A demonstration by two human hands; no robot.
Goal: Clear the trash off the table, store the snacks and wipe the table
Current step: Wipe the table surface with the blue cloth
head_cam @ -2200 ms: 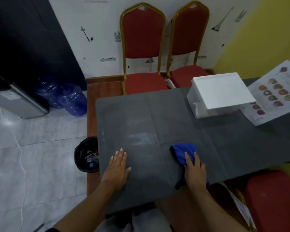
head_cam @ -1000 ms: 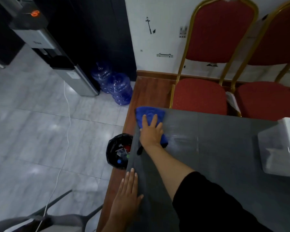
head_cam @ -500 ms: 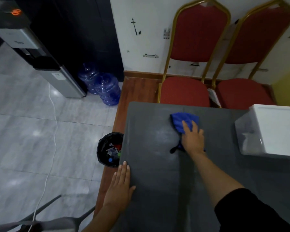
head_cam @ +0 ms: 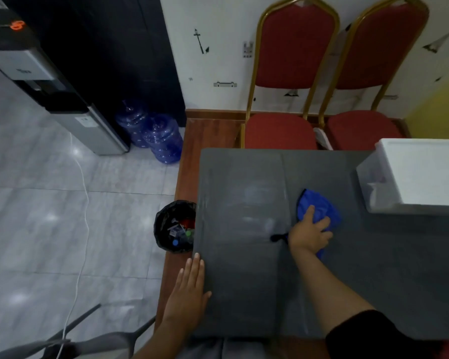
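The right hand presses a blue cloth onto the grey bench, its fingers spread and nearly straight, with the cloth under and just beyond them. The left hand lies flat on the bench's left edge, fingers straight and holding nothing. A bin with trash in it stands on the floor just beyond those fingers. A white box sits to the right of the cloth.

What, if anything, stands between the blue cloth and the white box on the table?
Nothing visible: only bare grey table lies between the blue cloth, pressed by the right hand, and the white box.
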